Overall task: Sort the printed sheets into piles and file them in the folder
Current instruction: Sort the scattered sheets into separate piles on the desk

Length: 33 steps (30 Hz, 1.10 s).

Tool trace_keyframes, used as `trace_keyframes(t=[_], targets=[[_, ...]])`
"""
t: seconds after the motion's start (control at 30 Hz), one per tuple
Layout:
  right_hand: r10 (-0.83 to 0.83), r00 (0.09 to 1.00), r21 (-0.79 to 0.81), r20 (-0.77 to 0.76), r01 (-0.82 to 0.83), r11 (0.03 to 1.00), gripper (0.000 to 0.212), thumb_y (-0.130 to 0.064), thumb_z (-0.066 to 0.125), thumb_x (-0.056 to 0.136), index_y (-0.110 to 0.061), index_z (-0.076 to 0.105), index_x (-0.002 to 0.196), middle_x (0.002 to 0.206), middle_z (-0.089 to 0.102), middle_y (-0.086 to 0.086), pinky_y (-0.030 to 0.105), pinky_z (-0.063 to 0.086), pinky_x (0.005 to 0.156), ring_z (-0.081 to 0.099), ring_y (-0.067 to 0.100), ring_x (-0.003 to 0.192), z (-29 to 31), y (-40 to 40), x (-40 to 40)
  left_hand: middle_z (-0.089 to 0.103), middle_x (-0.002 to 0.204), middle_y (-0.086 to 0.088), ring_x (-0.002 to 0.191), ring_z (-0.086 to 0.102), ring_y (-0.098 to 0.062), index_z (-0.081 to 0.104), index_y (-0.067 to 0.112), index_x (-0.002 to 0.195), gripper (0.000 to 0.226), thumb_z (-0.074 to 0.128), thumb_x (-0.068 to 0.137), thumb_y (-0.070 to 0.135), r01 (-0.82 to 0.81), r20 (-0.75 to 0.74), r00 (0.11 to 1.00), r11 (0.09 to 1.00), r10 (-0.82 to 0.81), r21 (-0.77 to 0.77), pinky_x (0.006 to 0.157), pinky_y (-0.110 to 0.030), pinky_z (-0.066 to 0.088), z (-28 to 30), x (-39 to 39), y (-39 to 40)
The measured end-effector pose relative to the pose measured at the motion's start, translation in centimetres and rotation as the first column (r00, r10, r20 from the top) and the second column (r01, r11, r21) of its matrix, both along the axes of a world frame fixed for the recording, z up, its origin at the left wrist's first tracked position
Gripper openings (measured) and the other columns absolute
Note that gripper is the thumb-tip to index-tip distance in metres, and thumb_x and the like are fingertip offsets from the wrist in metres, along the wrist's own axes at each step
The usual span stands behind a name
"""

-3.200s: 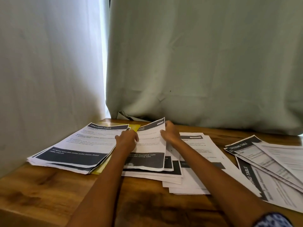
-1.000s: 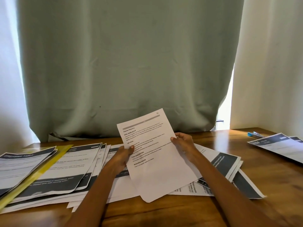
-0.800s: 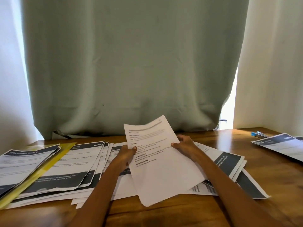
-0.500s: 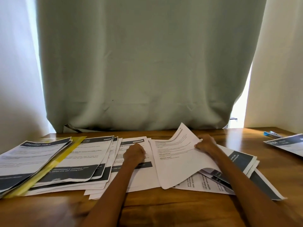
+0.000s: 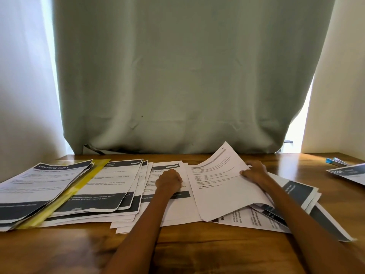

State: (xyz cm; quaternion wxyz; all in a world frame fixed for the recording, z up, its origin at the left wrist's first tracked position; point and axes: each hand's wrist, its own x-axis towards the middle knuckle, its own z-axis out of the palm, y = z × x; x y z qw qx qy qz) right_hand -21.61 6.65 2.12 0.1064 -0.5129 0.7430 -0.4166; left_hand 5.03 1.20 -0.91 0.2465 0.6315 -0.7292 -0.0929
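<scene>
You face a wooden table (image 5: 197,250) pushed against a pale green curtain (image 5: 187,76), with white curtains either side and daylight showing in the gaps. Printed sheets lie fanned across the table. Your right hand (image 5: 254,172) pinches the edge of a white sheet (image 5: 223,186), its far corner lifted, over a pile (image 5: 296,206) on the right. Your left hand (image 5: 169,181) rests curled on the middle pile (image 5: 169,212), gripping nothing you can see. A yellow folder (image 5: 79,186) lies at the left between two piles. At the far right sit another sheet (image 5: 347,174) and a blue object (image 5: 333,161), too small to tell
</scene>
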Motion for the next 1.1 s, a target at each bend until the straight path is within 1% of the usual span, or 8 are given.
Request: trace_keyframes(t=[0.1,0.23,0.5,0.63,0.83,0.93,1.0,1.1], targets=[[-0.027,0.999,-0.040,0.034,0.029,0.999,0.034,-0.011,0.065,0.086,-0.003,0.059,0.119,0.122,0.059,0.017,0.035,0.047,0.084,0.058,0.033,0.105,0.1,0.0,-0.3,0.061,0.120,-0.004,0.109,0.057,-0.020,0.063,0.013,0.116,0.029,0.060,0.090,0.026,-0.004,0.008,1.000,1.000,0.004,-0.014,0.095,-0.028,0.046,-0.1,0.0,0.0],[-0.051,0.996,-0.109,0.069,0.058,0.992,0.032,-0.011,0.063,0.087,-0.004,0.058,0.119,0.122,0.060,0.017,0.041,0.049,0.088,0.058,0.035,0.104,0.3,0.1,-0.5,0.061,0.120,-0.004,0.107,0.057,-0.021,0.063,0.013,0.116,0.029,0.060,0.090,0.025,-0.011,0.014,1.000,1.000,0.011,-0.016,0.095,-0.028,0.047,-0.2,0.0,0.0],[-0.011,0.995,-0.135,0.103,0.025,0.991,0.034,-0.010,0.064,0.087,-0.003,0.057,0.119,0.122,0.059,0.016,0.038,0.048,0.085,0.058,0.034,0.104,0.6,0.2,0.4,0.061,0.120,-0.004,0.108,0.057,-0.021,0.062,0.012,0.118,0.031,0.060,0.090,0.025,-0.005,0.035,0.999,1.000,0.005,-0.002,0.094,-0.028,0.045,0.1,-0.1,0.1],[-0.008,0.996,-0.132,0.093,0.020,0.991,0.034,-0.010,0.064,0.087,-0.002,0.057,0.119,0.122,0.059,0.017,0.038,0.047,0.087,0.057,0.035,0.106,0.6,0.3,0.9,0.060,0.122,-0.005,0.110,0.056,-0.022,0.062,0.012,0.118,0.032,0.061,0.089,0.026,0.030,0.031,0.999,0.999,-0.031,0.013,0.097,-0.029,0.045,0.3,0.1,0.5],[0.007,0.988,-0.157,0.157,0.018,0.987,0.033,-0.010,0.064,0.087,-0.001,0.058,0.119,0.123,0.059,0.018,0.034,0.043,0.084,0.056,0.036,0.107,1.1,0.4,2.1,0.064,0.114,-0.005,0.104,0.058,-0.021,0.068,0.013,0.109,0.022,0.060,0.090,0.021,0.082,-0.076,0.994,0.997,-0.083,-0.017,0.091,-0.027,0.046,1.4,2.8,2.0],[0.067,0.982,-0.164,0.176,-0.038,0.986,0.035,-0.011,0.064,0.087,-0.003,0.058,0.120,0.123,0.060,0.017,0.038,0.045,0.088,0.056,0.034,0.104,1.6,0.0,3.3,0.065,0.112,-0.004,0.103,0.058,-0.018,0.067,0.014,0.107,0.019,0.060,0.090,0.021,0.008,-0.109,0.994,0.999,-0.013,-0.042,0.089,-0.027,0.045,2.2,6.9,2.6],[0.121,0.980,-0.175,0.158,-0.092,0.980,0.034,-0.011,0.065,0.086,-0.004,0.058,0.119,0.121,0.061,0.016,0.039,0.045,0.088,0.057,0.033,0.102,2.1,-0.3,4.5,0.064,0.112,-0.004,0.103,0.058,-0.018,0.066,0.014,0.108,0.020,0.060,0.090,0.020,-0.085,-0.121,0.990,0.995,0.079,-0.046,0.090,-0.028,0.044,2.8,10.4,3.0],[0.154,0.975,-0.170,0.161,-0.126,0.977,0.034,-0.009,0.066,0.085,-0.005,0.059,0.118,0.119,0.062,0.017,0.038,0.046,0.086,0.058,0.032,0.097,2.6,-0.8,6.3,0.060,0.120,-0.004,0.111,0.054,-0.023,0.061,0.014,0.114,0.025,0.057,0.091,0.019,-0.238,-0.095,0.968,0.971,0.234,-0.026,0.098,-0.035,0.043,3.5,15.7,3.6]])
